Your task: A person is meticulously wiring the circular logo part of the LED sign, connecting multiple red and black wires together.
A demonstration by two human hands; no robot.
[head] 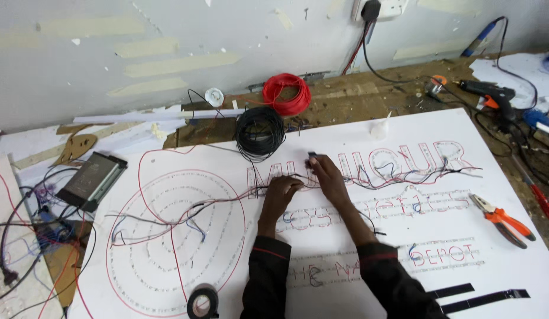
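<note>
A large white sign board (404, 142) lies flat, with outlined letters and a set of concentric rings lined with small lights and thin red and black wires. My left hand (280, 192) rests on the board at the first big letters, fingers curled on a bundle of wires. My right hand (329, 177) sits just to its right, pinching a small dark piece at the wires near the letter tops. Both sleeves are dark with a red stripe.
A black wire coil (260, 131) and a red wire coil (286, 93) lie behind the board. Orange-handled pliers (502, 220) rest on the board's right side. A roll of black tape (203, 302) sits at the front. A glue gun (490, 93) and a grey power supply (91, 180) lie off the board.
</note>
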